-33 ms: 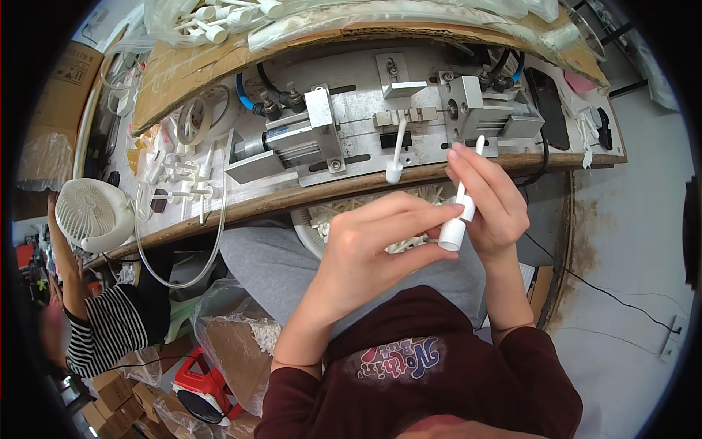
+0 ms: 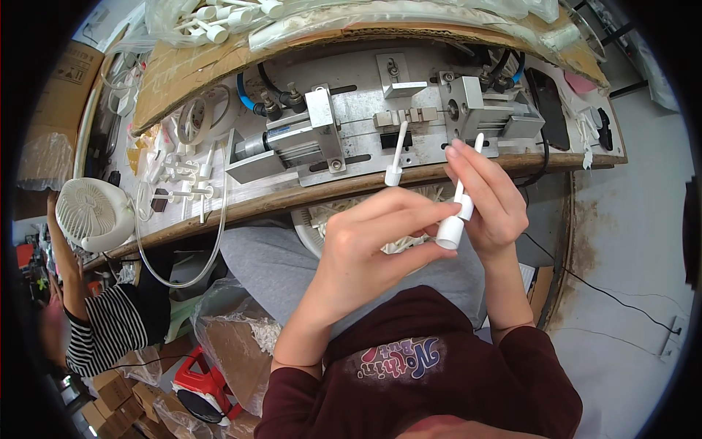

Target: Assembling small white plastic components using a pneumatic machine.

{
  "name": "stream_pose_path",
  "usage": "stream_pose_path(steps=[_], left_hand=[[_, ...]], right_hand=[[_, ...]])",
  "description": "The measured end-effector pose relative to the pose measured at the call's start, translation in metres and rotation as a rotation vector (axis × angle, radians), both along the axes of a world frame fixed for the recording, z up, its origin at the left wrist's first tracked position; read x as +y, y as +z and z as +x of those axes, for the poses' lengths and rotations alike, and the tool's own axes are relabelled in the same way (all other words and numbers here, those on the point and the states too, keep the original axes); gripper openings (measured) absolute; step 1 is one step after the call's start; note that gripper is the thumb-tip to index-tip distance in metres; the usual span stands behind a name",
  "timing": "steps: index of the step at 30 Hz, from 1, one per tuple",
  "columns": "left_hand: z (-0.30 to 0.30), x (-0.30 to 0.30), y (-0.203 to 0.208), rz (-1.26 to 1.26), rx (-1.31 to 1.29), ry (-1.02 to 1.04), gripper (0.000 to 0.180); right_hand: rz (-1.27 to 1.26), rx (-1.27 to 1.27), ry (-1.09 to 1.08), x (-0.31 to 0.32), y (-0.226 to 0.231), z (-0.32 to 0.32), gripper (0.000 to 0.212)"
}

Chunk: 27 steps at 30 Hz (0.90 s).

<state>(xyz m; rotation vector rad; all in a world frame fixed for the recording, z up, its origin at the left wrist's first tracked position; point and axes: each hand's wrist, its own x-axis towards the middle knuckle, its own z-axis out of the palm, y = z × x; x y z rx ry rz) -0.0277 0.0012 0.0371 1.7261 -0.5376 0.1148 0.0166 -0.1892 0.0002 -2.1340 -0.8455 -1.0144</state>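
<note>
Two hands work one white plastic piece above a basin of parts.
Left hand [image 2: 365, 245] pinches the white tube piece [image 2: 455, 212]; right hand [image 2: 491, 201] grips its stem, below the tabletop [image 2: 307, 196]. White basin [image 2: 311, 227] holds white parts.

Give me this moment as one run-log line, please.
left hand: pinching white tube piece | right hand: holding same piece | second white piece: standing in metal jig | bench: wooden

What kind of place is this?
Probably a small assembly workshop: a metal pneumatic jig on a worn workbench, bags of white plastic parts, and both hands holding one such part.
</note>
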Motion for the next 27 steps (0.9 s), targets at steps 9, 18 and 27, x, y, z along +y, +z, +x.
stream_pose_path(steps=[9,18,27], left_hand=[[-0.003,-0.003,-0.002,-0.157,0.158,0.067,0.038],[0.029,-0.007,-0.040,0.655,-0.432,0.495,0.029],[0.040,-0.012,-0.033,0.875,-0.432,0.492,0.027]], right_hand=[[-0.066,-0.096,0.007,0.003,0.001,0.013,0.042],[0.658,0.440,0.136,0.000,0.004,0.001,0.052],[0.563,0.453,0.323,-0.002,0.009,-0.015,0.045]])
